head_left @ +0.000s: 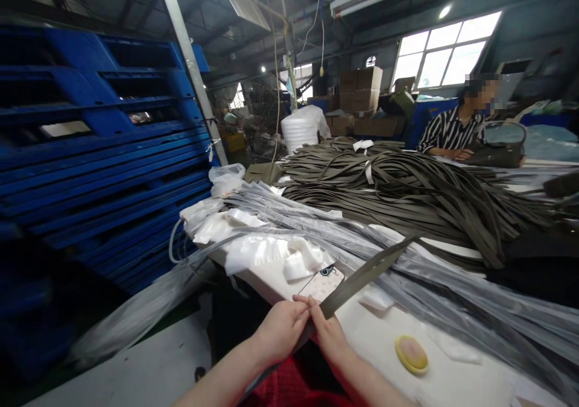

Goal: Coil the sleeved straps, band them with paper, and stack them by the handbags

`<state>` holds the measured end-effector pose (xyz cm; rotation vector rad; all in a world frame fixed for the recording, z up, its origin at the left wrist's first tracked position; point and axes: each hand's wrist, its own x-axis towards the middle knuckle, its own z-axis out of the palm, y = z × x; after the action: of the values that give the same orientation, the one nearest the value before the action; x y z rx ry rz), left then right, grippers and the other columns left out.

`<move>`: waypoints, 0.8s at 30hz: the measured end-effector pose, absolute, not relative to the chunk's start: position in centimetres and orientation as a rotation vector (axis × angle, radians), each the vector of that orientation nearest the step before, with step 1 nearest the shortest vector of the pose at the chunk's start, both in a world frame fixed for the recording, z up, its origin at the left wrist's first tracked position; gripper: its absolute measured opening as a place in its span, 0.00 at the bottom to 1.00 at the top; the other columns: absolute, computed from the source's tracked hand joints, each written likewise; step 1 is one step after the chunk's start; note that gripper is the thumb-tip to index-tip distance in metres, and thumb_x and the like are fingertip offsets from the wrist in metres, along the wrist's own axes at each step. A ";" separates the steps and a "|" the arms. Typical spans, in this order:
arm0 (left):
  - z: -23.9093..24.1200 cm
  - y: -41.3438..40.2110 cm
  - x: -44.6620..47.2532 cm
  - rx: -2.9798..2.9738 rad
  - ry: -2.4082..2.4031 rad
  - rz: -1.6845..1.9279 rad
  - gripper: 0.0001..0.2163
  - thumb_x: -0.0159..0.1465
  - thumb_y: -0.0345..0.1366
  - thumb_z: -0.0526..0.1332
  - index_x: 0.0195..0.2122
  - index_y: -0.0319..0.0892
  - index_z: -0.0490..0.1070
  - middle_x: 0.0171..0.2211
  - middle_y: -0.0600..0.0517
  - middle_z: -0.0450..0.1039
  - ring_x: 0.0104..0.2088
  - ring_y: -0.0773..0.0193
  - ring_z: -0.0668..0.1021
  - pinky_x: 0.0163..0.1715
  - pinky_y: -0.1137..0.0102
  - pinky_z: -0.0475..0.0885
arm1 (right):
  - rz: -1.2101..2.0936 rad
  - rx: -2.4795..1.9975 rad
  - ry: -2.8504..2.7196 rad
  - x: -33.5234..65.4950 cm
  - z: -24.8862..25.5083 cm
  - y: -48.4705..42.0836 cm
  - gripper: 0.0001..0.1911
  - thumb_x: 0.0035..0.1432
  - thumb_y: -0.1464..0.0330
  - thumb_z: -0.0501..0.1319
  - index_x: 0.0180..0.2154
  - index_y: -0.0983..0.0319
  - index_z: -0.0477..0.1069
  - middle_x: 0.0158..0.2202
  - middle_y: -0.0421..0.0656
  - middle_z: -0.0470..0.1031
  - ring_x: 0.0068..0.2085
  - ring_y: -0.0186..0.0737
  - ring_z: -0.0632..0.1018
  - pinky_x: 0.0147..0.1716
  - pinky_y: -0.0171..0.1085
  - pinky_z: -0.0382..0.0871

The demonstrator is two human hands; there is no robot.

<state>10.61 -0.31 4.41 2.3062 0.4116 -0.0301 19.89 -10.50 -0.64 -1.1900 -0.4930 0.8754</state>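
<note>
An olive-green strap (362,277) runs from the pile on the table down between my hands and on past my lap. My left hand (283,328) is closed around it near the table's front edge. Right beside it, my right hand (325,328) grips the same strap, thumb and fingers together. Just beyond my fingers lies a phone (323,283) in a pale patterned case. Crumpled white film strips (303,259) lie behind the phone. A round yellow-rimmed disc (411,354) rests on the white tabletop (371,340) to the right of my right hand.
A large heap of olive straps (407,184) and plastic-wrapped bundles (316,226) cover much of the table. Blue pallets (104,154) are stacked at the left, near a metal post (192,63). Across the table sits a person in a striped top (446,131), beside a dark bag (495,154).
</note>
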 end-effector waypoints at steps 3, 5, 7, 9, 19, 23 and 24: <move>4.1 -0.3 10.3 2.313 0.423 -0.159 0.22 0.69 0.44 0.46 0.30 0.39 0.74 0.27 0.52 0.74 0.28 0.65 0.72 0.29 0.73 0.63 | 0.862 -1.087 -0.323 22.5 -0.1 -11.4 0.27 0.49 0.46 0.66 0.38 0.61 0.81 0.38 0.49 0.82 0.40 0.49 0.81 0.46 0.46 0.72; 4.4 -0.2 10.2 2.358 0.441 -0.191 0.22 0.70 0.44 0.46 0.29 0.39 0.74 0.26 0.53 0.72 0.26 0.66 0.70 0.28 0.74 0.61 | 0.787 -1.060 -0.255 24.8 0.8 -11.9 0.26 0.47 0.47 0.68 0.35 0.64 0.81 0.38 0.51 0.82 0.39 0.49 0.81 0.47 0.46 0.71; 5.0 -0.3 10.7 2.417 0.448 -0.160 0.21 0.69 0.43 0.47 0.28 0.39 0.74 0.25 0.53 0.72 0.27 0.66 0.70 0.27 0.73 0.60 | 0.763 -1.094 -0.303 26.4 1.7 -12.1 0.27 0.48 0.46 0.67 0.33 0.65 0.81 0.37 0.52 0.82 0.38 0.50 0.81 0.47 0.47 0.71; 5.9 -0.4 11.7 2.454 0.426 -0.121 0.20 0.69 0.42 0.47 0.28 0.39 0.74 0.26 0.52 0.73 0.27 0.65 0.71 0.28 0.73 0.61 | 0.777 -1.154 -0.393 26.5 2.3 -11.9 0.28 0.51 0.44 0.64 0.33 0.64 0.81 0.36 0.52 0.82 0.39 0.50 0.81 0.46 0.47 0.72; 6.6 -0.5 14.5 2.487 0.343 -0.096 0.19 0.69 0.41 0.49 0.29 0.40 0.75 0.27 0.52 0.75 0.27 0.65 0.73 0.29 0.73 0.64 | 0.813 -1.111 -0.333 25.9 2.1 -11.8 0.22 0.51 0.49 0.66 0.37 0.61 0.81 0.37 0.47 0.82 0.40 0.48 0.81 0.45 0.44 0.73; 6.1 -0.4 14.5 2.500 0.430 -0.113 0.19 0.69 0.41 0.49 0.27 0.39 0.74 0.23 0.53 0.73 0.25 0.66 0.71 0.26 0.73 0.60 | 0.783 -1.077 -0.296 28.3 2.0 -12.1 0.25 0.50 0.48 0.66 0.36 0.63 0.81 0.36 0.50 0.82 0.38 0.47 0.82 0.46 0.45 0.73; 6.2 -0.4 14.8 2.498 0.427 -0.094 0.19 0.69 0.41 0.49 0.28 0.39 0.74 0.25 0.52 0.74 0.26 0.66 0.72 0.26 0.73 0.61 | 0.799 -1.085 -0.313 28.1 2.0 -12.0 0.26 0.50 0.47 0.66 0.36 0.64 0.81 0.35 0.51 0.82 0.38 0.49 0.81 0.46 0.46 0.72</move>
<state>14.76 -0.42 6.23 2.4979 0.4271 -0.0941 28.14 -12.05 2.04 -1.0853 -0.3127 0.7992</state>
